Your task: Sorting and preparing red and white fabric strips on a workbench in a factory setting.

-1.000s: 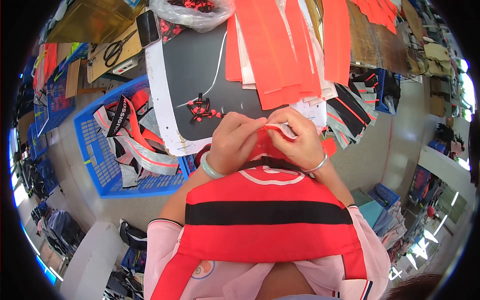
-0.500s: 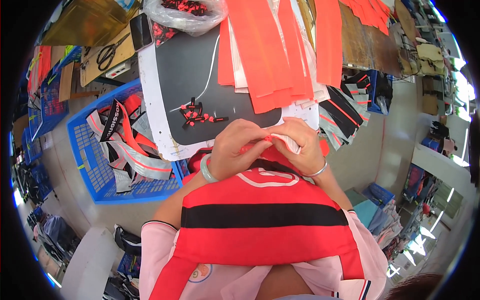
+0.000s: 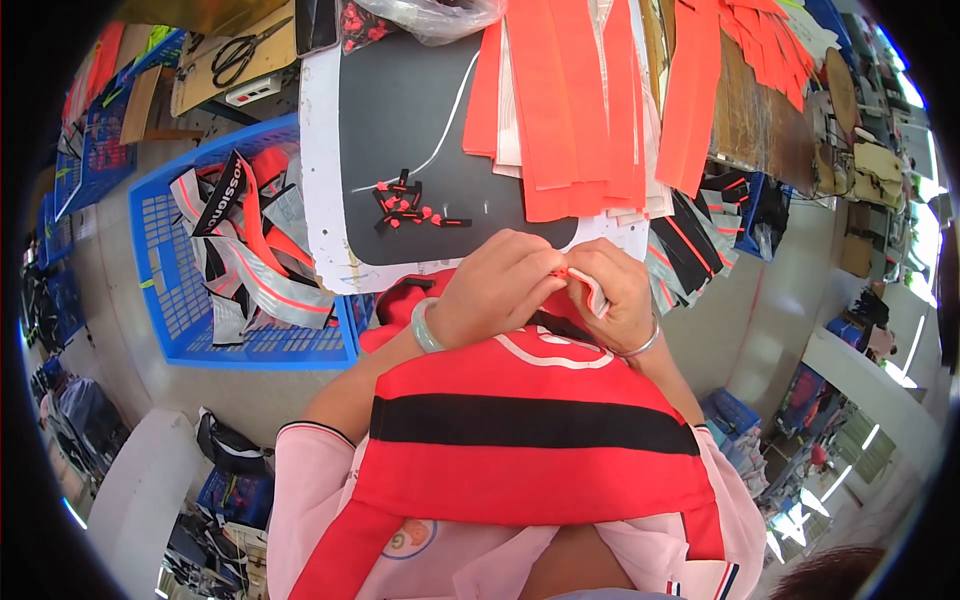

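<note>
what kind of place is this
Probably a sewing or garment workshop: orange fabric strips are stacked on a table, a blue basket holds grey and black striped pieces, and scissors lie at the upper left.

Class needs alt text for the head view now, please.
The left hand and right hand pinch a red-and-white strip above a red apron. Coral fabric strips lie on the table; a blue crate stands left.

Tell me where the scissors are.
In the head view, the scissors lie at upper left on a wooden board, near a white power strip.
</note>
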A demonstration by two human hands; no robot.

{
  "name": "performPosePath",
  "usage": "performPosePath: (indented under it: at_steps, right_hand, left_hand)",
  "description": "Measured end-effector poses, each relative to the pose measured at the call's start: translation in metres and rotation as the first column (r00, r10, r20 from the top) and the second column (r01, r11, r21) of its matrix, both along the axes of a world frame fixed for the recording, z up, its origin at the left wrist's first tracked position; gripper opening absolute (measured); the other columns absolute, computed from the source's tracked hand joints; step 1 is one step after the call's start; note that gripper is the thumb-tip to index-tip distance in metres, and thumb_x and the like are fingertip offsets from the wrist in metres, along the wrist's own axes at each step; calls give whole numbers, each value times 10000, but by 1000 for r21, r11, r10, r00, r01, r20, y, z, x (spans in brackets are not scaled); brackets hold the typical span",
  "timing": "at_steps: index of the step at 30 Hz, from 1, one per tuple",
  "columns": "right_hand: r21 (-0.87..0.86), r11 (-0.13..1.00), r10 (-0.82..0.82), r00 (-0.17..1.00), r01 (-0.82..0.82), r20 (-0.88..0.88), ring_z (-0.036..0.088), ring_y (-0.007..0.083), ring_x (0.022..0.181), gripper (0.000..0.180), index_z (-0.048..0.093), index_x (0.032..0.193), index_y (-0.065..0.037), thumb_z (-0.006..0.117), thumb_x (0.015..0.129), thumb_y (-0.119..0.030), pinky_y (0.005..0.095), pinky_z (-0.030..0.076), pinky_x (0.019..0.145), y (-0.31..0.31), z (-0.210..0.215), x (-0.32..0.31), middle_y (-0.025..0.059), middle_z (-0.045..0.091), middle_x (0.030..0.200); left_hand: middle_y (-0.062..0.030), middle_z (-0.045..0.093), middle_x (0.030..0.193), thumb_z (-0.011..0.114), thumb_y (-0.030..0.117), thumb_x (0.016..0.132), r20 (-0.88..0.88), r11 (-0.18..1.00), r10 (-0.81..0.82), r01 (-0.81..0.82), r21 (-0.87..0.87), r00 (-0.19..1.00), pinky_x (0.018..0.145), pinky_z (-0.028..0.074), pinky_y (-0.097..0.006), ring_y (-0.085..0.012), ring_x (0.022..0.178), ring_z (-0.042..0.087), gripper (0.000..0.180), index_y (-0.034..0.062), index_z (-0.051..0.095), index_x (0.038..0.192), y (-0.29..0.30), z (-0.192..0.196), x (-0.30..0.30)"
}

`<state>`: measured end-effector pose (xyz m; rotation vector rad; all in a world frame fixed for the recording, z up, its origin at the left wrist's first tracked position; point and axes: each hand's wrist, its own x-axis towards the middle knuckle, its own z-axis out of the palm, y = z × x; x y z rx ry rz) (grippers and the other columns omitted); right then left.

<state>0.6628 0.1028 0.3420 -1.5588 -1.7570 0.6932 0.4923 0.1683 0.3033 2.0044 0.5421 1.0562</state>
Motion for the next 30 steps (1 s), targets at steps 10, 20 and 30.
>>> performPosePath:
  at_steps: [10, 20, 30]
  right_hand:
    - [-28, 999, -31, 991, 28, -130, 645, 302, 762, 149, 667, 898, -23, 678, 751, -3, 347, 508, 671, -8, -11, 15, 132, 657, 834]
    - [-167, 985, 30, 991, -51, -129, 640, 295, 876, 168, 653, 952, -8, 674, 787, -33, 452, 453, 954, -14, -10, 28, 138, 662, 919]
    - [-425, 903, -230, 900, 57, -369, 645, 270, 828, 132, 679, 913, -6, 690, 793, -60, 353, 494, 785, -23, 5, 22, 126, 673, 880]
  left_hand:
    - [-99, 616, 847, 751, 52, 733, 65, 998, -42, 45, -48, 997, 643, 499, -338, -270, 750, 597, 237, 16, 636, 937, 1, 0, 11]
    - [-89, 603, 826, 749, 33, 721, 20, 996, -71, 72, -50, 997, 636, 485, -328, -255, 726, 585, 222, 25, 635, 911, -3, 0, 16]
    - [-71, 596, 792, 738, 3, 729, 101, 972, -109, 128, -200, 989, 609, 476, -310, -219, 704, 583, 188, 41, 646, 887, -5, 6, 17]
